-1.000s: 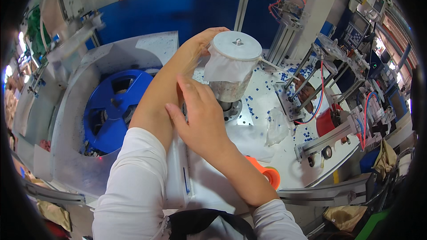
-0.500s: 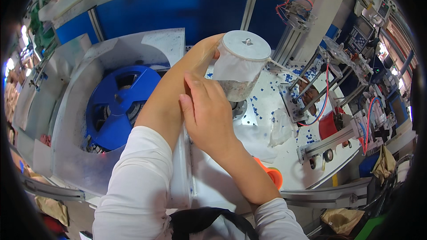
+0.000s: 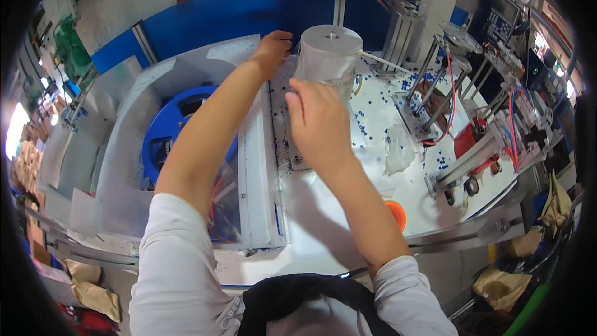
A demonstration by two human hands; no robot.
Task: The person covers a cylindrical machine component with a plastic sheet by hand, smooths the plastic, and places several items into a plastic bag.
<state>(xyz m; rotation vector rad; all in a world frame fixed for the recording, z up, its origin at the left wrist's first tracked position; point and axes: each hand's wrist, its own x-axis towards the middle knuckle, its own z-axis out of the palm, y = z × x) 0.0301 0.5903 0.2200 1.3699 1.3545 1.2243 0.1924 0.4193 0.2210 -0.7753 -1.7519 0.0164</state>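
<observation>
Since the earlier frames, your left hand (image 3: 272, 54) has come off the canister (image 3: 316, 62) to its left side, and your right hand (image 3: 322, 123) has moved off your left forearm to just in front of it.

Across the right half of the frame spreads the white table (image 3: 413, 188); the white trough (image 3: 118, 180) fills the left, with the blue panel (image 3: 224, 15) behind them at the top. Inside the trough sits the blue wheel (image 3: 169, 119). You have small dark lettering on your white sleeve (image 3: 177, 274), low in the frame left of centre, partly lost in folds; at the upper right, the keypad (image 3: 499, 25) has markings too small to read.

Your canister stands upright at upper centre under its round lid (image 3: 317, 37). Your left fingers are loosely bent and spread, holding nothing visible, their tips near its side but apart. Your right fingers point up over its lower part, thumb held away; you cannot tell from this view whether they touch or grip it.

Right of centre lie the clear plastic bag (image 3: 398, 149), the orange cup (image 3: 397, 214) and scattered blue bits (image 3: 443, 163).
</observation>
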